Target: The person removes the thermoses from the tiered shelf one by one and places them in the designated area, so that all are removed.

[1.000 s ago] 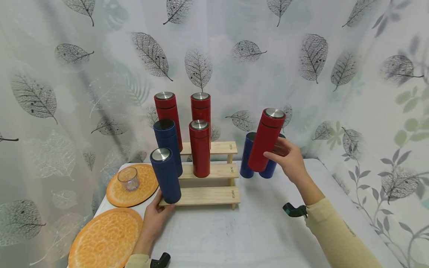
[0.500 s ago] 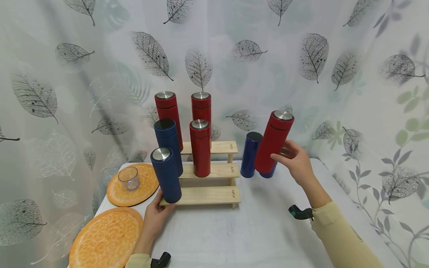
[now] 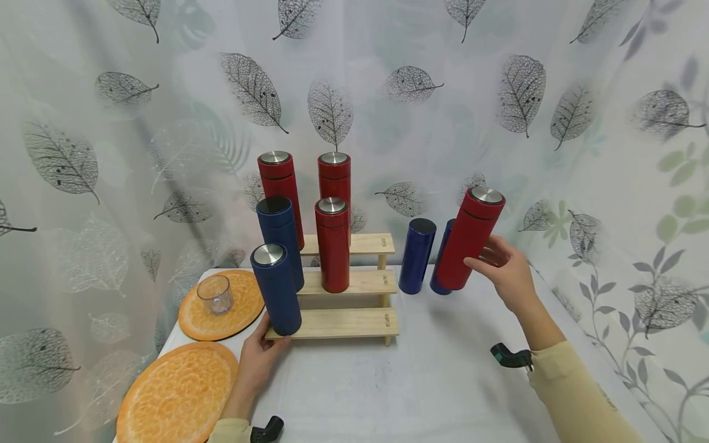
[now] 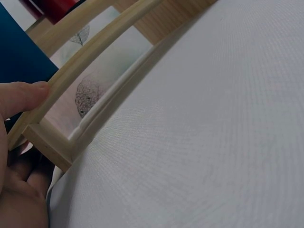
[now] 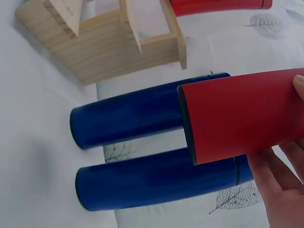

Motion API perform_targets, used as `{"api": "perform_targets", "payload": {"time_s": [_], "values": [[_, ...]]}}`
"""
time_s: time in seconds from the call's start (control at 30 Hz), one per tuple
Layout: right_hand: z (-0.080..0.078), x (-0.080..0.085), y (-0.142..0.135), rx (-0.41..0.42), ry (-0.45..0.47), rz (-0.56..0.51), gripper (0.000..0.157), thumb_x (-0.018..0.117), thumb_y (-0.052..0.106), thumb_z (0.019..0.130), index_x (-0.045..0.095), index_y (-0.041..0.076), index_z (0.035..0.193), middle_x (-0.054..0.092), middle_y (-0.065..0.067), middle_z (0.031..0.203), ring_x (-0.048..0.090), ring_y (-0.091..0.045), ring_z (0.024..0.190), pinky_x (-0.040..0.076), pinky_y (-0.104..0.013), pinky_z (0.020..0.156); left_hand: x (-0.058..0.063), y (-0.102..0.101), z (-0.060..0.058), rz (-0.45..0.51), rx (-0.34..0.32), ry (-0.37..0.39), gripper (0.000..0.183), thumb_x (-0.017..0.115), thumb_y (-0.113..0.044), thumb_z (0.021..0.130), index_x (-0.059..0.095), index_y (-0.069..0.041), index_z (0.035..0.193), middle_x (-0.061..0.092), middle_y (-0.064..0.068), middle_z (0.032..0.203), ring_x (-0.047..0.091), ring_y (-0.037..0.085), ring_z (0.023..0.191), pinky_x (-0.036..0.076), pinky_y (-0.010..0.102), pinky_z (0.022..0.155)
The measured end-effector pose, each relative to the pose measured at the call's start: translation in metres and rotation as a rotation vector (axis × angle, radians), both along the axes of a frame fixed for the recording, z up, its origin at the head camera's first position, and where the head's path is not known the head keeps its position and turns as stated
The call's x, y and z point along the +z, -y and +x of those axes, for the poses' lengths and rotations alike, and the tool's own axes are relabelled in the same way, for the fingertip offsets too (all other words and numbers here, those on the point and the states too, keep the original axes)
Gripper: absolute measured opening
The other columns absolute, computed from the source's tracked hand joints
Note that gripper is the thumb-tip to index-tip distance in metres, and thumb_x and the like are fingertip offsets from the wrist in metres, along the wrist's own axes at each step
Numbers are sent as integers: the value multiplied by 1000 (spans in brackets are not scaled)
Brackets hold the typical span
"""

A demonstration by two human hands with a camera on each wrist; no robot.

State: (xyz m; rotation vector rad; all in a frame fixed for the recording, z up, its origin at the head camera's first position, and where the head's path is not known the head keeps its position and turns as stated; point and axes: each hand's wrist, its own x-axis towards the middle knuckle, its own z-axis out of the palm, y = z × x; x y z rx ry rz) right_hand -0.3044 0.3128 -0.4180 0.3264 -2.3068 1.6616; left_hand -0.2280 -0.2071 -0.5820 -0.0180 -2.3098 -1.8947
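**Red flask carried rightward, clear of the stand**

Shifted to the right and slightly lower since a second ago, the red flask (image 3: 471,239) now hangs in the air in front of two blue flasks (image 3: 418,256) that stand on the white table (image 3: 421,381), just right of the wooden stepped stand (image 3: 343,283).

Item: red flask. Matte red cylinder, brushed silver cap on top, a thin dark seam below the cap. Tilted, top leaning right. In the right wrist view its base end (image 5: 232,121) overlaps both blue flasks.

Right hand (image 3: 506,274): raised off the table, fingers and thumb curled round the lower half of the red flask from the right side, gripping it. Cream sleeve on the forearm.

Left hand (image 3: 260,357): resting on the table at the left end of the stand's lowest step, thumb against the wooden edge, fingers wrapped behind it, beside the base of a blue flask (image 3: 275,289) with a silver cap.

On the stand: another blue flask (image 3: 279,237) and one red flask (image 3: 332,243) on the middle step; two red flasks (image 3: 307,184) on the top step.

Left of the stand: two orange round mats (image 3: 177,394), the farther one bearing a clear glass cup (image 3: 215,294).

Backdrop: leaf-print curtain (image 3: 111,123).
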Motion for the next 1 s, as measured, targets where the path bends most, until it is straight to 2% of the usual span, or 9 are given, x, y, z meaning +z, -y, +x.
{"api": "perform_targets", "payload": {"time_s": [0.17,0.37,0.57,0.8,1.0], "values": [[0,1,-7,-4,-21,-3,61,79,17,103,56,14,159,67,2,142,64,-10,124,56,-19,93,-1,1,0,2,2,-2,88,80,-8,100,27,-1,171,33,24,171,44,38,150,47,10,97],[2,2,-14,-49,-7,-12,60,80,18,102,58,15,158,68,5,139,65,-8,122,55,-17,92,-2,1,0,8,-3,-2,88,80,-9,101,28,-2,171,34,23,171,44,37,150,48,11,97],[0,1,-26,-75,-32,-20,61,80,15,101,59,14,158,69,8,136,65,-9,121,54,-15,92,0,-1,-1,5,5,-20,87,80,-9,101,29,-2,170,35,22,171,44,36,150,47,11,99],[2,-1,-38,-97,-32,-71,59,83,9,98,62,12,153,70,10,130,66,-8,118,54,-14,90,-3,-1,-2,18,-5,-11,86,80,-8,101,29,-2,170,34,22,171,44,36,150,48,11,98],[0,-2,-47,-111,-14,-107,59,83,9,98,62,13,153,70,9,131,65,-9,119,54,-13,90,-3,0,-1,-13,3,-25,88,81,-9,100,28,-2,171,35,23,170,48,38,147,50,13,95]]}}
